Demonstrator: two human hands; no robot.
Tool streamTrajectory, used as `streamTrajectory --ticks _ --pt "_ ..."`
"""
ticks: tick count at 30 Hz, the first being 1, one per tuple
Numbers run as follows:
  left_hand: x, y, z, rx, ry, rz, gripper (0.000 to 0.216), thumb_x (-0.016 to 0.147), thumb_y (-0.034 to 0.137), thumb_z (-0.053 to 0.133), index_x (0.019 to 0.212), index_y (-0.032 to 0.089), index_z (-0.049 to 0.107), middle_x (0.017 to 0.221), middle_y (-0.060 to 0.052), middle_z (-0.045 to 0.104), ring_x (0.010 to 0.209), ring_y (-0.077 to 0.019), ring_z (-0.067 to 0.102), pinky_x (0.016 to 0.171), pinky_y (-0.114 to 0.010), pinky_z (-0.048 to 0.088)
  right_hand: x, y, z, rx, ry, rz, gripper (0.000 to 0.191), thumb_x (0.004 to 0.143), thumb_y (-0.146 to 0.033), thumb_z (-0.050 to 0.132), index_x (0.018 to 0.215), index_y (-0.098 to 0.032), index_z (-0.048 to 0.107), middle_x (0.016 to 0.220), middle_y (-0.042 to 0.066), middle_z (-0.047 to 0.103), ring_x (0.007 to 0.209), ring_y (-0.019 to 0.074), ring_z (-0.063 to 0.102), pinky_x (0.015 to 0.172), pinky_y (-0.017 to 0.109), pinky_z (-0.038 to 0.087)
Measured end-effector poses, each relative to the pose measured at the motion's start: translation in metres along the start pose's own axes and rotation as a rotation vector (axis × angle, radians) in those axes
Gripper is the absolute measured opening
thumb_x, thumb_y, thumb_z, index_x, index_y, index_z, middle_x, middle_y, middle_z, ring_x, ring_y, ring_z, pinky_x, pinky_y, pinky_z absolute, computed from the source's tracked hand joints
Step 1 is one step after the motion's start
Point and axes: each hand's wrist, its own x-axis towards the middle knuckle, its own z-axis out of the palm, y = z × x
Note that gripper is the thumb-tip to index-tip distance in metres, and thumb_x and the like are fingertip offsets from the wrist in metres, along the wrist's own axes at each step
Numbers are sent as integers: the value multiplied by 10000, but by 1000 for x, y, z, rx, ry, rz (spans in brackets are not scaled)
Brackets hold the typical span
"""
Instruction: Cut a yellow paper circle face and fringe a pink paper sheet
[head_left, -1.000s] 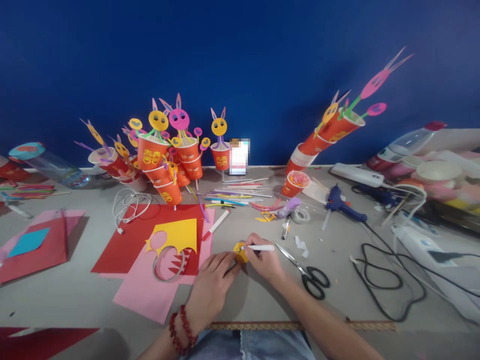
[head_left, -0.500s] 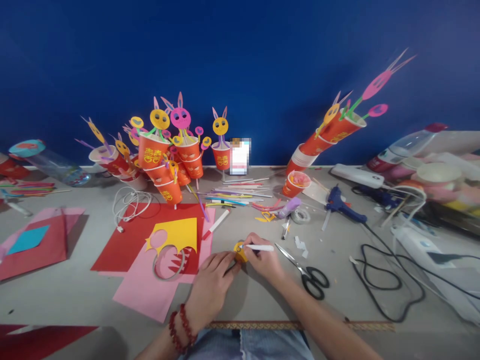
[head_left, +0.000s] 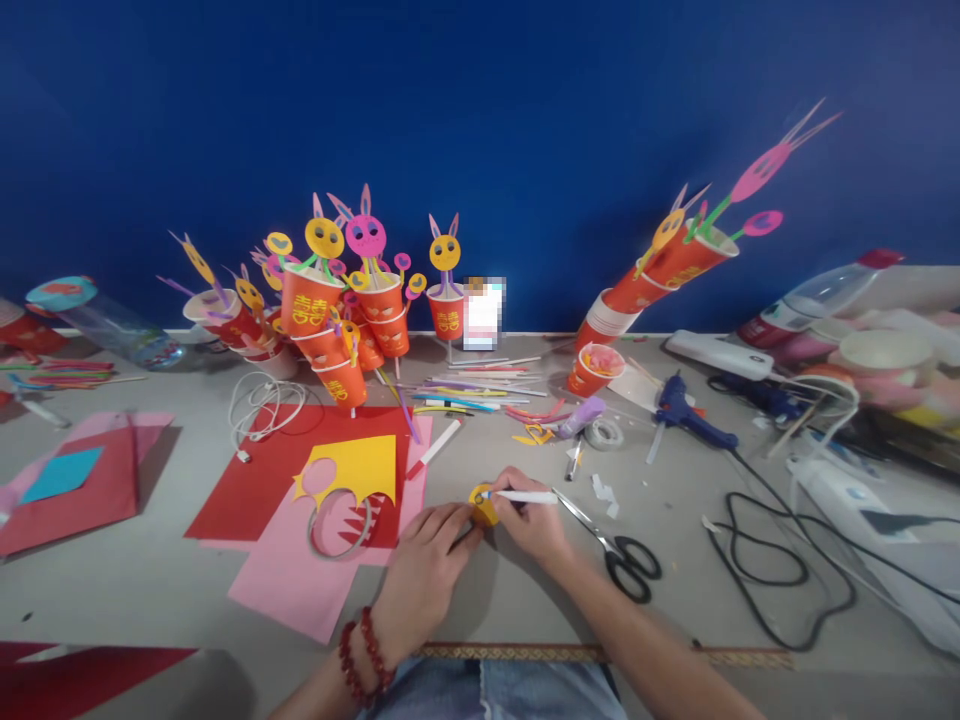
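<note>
My right hand (head_left: 534,520) grips a white marker pen (head_left: 529,496), its blue tip on a small yellow paper disc (head_left: 486,512). A dark ring-shaped mark shows on the disc. The fingers of my left hand (head_left: 435,550) are bent together at the disc's left edge and hold it low over the table; the thumb is partly hidden. To the right of my right hand lie scissors (head_left: 619,548) with black handles, their blades pointing toward the marker. A red-and-white marker (head_left: 435,448) rests beyond my left hand.
Left are a cut yellow sheet (head_left: 367,465), a tape ring (head_left: 315,540), pink paper (head_left: 281,590) and red paper (head_left: 240,490). Red cups (head_left: 309,300) with paper bunny figures stand at the back. A blue glue gun (head_left: 690,415), its black cable (head_left: 750,580) and a bottle (head_left: 821,295) are right.
The marker's tip has shifted slightly over the disc, and the dark mark there looks fuller. My left hand stays nearly still. The whole view has moved slightly.
</note>
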Motion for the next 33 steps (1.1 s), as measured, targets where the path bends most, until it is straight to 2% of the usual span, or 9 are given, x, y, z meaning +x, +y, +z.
streamTrajectory --ticks 21,33 --pt "0 0 2 16 12 4 408 918 79 462 1280 211 596 1365 -73 560 1242 -242 484 1048 -420 410 0 -1 1 -31 -15 -4 118 819 -208 501 717 -229 555 620 -22 597 561 149 538 548 235 393" --pt "0 0 1 -6 8 -4 415 922 82 482 1304 216 576 1362 -66 557 1241 -242 478 1059 -418 401 0 -3 0 10 30 27 116 821 -203 495 724 -219 556 618 -18 593 545 143 520 532 237 386"
